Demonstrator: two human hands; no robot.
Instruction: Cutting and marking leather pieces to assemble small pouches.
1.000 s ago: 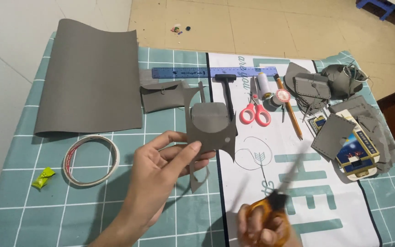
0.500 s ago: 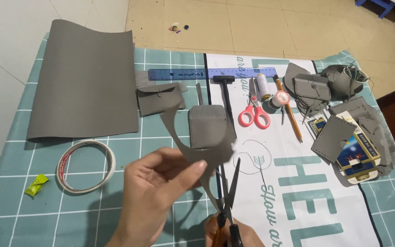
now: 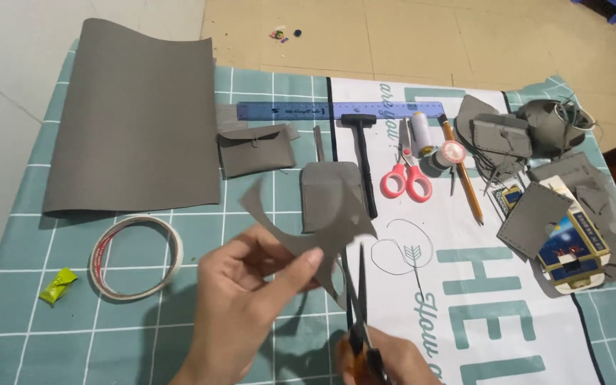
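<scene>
While cutting: two scissors (image 3: 356, 314), one ruler (image 3: 336, 110), one tape roll (image 3: 135, 257).

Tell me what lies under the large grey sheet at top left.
The large grey sheet rests on the checked teal mat; only mat shows around its edges. Anything beneath it is covered.

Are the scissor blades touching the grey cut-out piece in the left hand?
Touching. The head view shows the scissors with the blades closing on the lower edge of the grey cut-out piece, which the left hand pinches.
</scene>
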